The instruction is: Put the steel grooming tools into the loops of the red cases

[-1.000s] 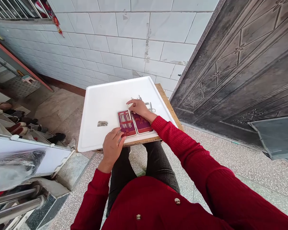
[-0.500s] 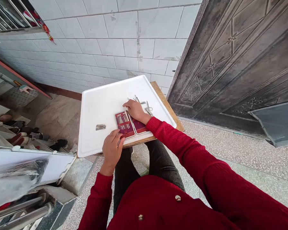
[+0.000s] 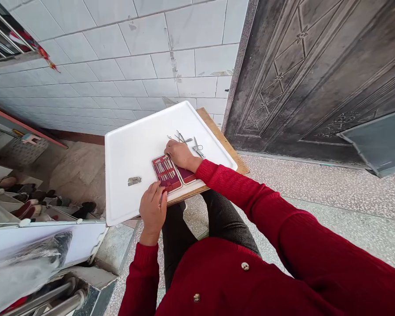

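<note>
An unfolded manicure case (image 3: 174, 186) with a dark red lining lies near the front edge of a white board (image 3: 134, 140). Several slim metal tools (image 3: 165, 169) sit under a strap in its left half. My left hand (image 3: 153, 210) grips the case's near left corner between bent fingers and thumb. Over the far edge by the fold is my right hand (image 3: 181, 154), fingers curled together; whatever they hold is hidden. It covers part of the right half. Beyond it lie nippers (image 3: 181, 137) and small scissors (image 3: 197, 145), with a nail clipper (image 3: 199, 152) beside them.
Another nail clipper (image 3: 134, 181) rests left of the case. The board lies on a wooden top (image 3: 213, 127), close to a tiled wall (image 3: 125, 66). A dark metal door (image 3: 299, 79) stands right. Shoes (image 3: 29, 208) are on a rack at the left.
My right hand has come down slightly toward the case's far edge, its fingers more curled. My left hand keeps its place at the near corner. The view has shifted a little.
</note>
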Demonstrator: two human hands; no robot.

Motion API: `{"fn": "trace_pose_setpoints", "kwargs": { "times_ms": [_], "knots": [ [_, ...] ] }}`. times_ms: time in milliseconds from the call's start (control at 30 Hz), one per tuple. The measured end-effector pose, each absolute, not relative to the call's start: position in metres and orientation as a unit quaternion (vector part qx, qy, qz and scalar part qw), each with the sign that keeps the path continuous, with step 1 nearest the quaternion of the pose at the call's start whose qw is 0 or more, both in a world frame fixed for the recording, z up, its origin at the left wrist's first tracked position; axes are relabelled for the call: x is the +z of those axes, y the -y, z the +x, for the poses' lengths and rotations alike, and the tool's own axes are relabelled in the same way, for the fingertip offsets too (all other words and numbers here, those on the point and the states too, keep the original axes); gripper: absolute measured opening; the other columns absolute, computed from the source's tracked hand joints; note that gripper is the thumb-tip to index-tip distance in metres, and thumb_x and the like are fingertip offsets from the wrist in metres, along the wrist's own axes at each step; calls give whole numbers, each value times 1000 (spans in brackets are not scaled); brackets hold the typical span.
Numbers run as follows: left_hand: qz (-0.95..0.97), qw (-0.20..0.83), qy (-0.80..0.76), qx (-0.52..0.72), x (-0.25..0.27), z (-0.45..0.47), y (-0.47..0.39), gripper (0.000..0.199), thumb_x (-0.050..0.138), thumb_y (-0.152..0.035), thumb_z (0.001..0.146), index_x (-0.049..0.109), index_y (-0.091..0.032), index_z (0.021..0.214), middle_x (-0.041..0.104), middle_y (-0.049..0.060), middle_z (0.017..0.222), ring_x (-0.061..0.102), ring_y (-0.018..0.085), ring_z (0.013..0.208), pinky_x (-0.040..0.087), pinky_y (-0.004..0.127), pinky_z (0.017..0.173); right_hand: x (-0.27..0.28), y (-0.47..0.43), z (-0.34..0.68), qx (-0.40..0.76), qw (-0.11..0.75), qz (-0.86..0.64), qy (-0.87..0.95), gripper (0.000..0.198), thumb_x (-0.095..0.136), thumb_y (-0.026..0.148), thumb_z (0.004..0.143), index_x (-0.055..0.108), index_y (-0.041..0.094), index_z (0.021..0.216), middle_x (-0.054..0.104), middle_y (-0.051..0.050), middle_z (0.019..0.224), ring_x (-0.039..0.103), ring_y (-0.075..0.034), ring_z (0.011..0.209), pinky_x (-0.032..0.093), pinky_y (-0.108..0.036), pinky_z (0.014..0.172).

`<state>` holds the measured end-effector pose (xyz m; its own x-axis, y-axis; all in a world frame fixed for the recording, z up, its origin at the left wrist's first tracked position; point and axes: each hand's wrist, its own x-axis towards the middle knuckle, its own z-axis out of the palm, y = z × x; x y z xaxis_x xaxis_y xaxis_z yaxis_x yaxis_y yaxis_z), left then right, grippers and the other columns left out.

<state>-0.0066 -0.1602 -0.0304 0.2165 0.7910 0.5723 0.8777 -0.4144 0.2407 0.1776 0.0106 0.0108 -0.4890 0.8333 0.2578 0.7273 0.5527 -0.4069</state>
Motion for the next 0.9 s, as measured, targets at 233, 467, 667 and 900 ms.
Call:
{"fn": "trace_pose_setpoints", "kwargs": {
  "times_ms": [233, 467, 667, 900],
  "knots": [
    [-781, 97, 527, -322, -35, -9, 160, 25, 50, -28, 104, 69, -21, 119, 72, 12, 131, 67, 28, 124, 55, 47, 104, 13, -4, 180, 69, 185, -445, 873, 34, 46, 9, 97, 78, 14, 105, 69, -12, 120, 64, -22, 92, 40, -33, 75],
    [-780, 104, 525, -326, -36, -9, 159, 24, 50, -24, 104, 70, -20, 117, 73, 13, 130, 68, 28, 124, 55, 47, 104, 17, 0, 181, 58, 161, -440, 881, 33, 45, 9, 97, 76, 13, 107, 68, -14, 120, 65, -23, 92, 40, -33, 71],
    [-783, 112, 519, -323, -34, -7, 160, 26, 48, -25, 105, 70, -20, 118, 73, 12, 130, 68, 27, 124, 56, 47, 103, 24, 8, 181, 51, 124, -421, 897, 32, 46, 7, 94, 75, 10, 108, 68, -18, 120, 66, -25, 91, 41, -35, 69],
    [-781, 95, 530, -317, -34, -6, 162, 27, 47, -28, 105, 70, -21, 117, 73, 11, 131, 67, 27, 125, 55, 46, 105, 22, 9, 181, 40, 128, -430, 893, 33, 44, 11, 97, 75, 9, 110, 69, -18, 116, 65, -26, 94, 38, -35, 69]
  ]
}}
